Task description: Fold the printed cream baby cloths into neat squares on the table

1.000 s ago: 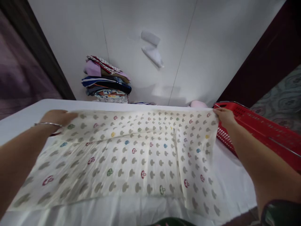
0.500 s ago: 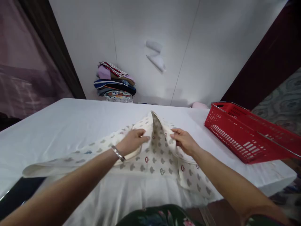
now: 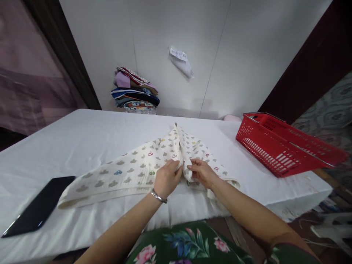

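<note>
A cream cloth (image 3: 132, 167) printed with grey and a few coloured mushroom-like shapes lies folded on the white-covered table (image 3: 104, 128). Its middle rises into a pointed peak with two edges drawn close together. My left hand (image 3: 168, 178), with a silver bracelet at the wrist, pinches the left edge. Close beside it, my right hand (image 3: 202, 173) grips the right edge between thumb and fingers. Part of each hand's hold is hidden by the folds. The cloth's left end stretches out towards a flat black panel (image 3: 41, 205).
A red plastic basket (image 3: 277, 154) with metal handles stands at the table's right. Folded fabrics (image 3: 136, 91) are piled at the back against the white wall (image 3: 242, 55), where a labelled packet (image 3: 181, 62) hangs. A white stool (image 3: 332, 231) is at the lower right.
Both hands have come together, drawing the two cloth edges from an open gap to nearly meeting. The cloth's left end has shifted right, exposing more of the black panel.
</note>
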Available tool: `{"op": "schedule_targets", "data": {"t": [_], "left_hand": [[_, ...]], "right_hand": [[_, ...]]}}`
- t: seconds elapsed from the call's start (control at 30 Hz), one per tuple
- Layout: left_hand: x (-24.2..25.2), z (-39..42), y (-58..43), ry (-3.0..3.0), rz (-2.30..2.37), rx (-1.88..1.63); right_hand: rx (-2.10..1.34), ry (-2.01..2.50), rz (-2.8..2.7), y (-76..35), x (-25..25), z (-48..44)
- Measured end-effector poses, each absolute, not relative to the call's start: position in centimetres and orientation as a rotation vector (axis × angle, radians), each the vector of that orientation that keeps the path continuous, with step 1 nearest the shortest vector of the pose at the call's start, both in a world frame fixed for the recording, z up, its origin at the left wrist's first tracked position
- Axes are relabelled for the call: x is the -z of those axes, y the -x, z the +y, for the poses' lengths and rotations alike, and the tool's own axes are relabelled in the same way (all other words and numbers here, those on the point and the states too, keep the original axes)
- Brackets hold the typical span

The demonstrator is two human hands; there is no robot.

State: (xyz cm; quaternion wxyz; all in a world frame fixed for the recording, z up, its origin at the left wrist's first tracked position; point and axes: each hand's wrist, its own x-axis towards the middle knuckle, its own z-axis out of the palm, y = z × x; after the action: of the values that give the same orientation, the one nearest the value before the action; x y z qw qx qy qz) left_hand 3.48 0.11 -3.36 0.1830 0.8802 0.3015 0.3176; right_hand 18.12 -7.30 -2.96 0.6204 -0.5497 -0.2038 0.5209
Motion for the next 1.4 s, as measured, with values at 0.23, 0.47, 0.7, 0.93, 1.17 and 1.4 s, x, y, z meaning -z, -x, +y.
{"op": "schedule_targets", "data": {"t": [0.23,0.47,0.7,0.93,1.17,1.4], "left_hand": [[4.5,-2.2,-3.8,-2.679,0.811,-0.764],[4.8,-3.7,-4.0,-2.479,0.643,-0.741],[4.0,1.2,-4.5,-1.970,0.722,-0.675],[2.6,13.5,-9.1,-2.065,1.011,-0.590],[3.9,23.6,-16.4,-2.155,1.230,-0.531],[6.9,29.8,-22.0,-2.102,1.410,-0.528]], "right_hand": [[-1.330,1.179,-0.555,-17.5,2.8,-7.9],[-1.301,1.176,-0.624,-17.1,2.6,-8.9],[-1.177,1.252,-0.614,-17.9,3.4,-9.3],[-1.213,1.187,-0.661,-18.1,5.5,-9.1],[-1.324,1.121,-0.683,-18.5,9.3,-7.6],[-1.494,1.024,-0.674,-19.0,11.3,-6.5]]}}
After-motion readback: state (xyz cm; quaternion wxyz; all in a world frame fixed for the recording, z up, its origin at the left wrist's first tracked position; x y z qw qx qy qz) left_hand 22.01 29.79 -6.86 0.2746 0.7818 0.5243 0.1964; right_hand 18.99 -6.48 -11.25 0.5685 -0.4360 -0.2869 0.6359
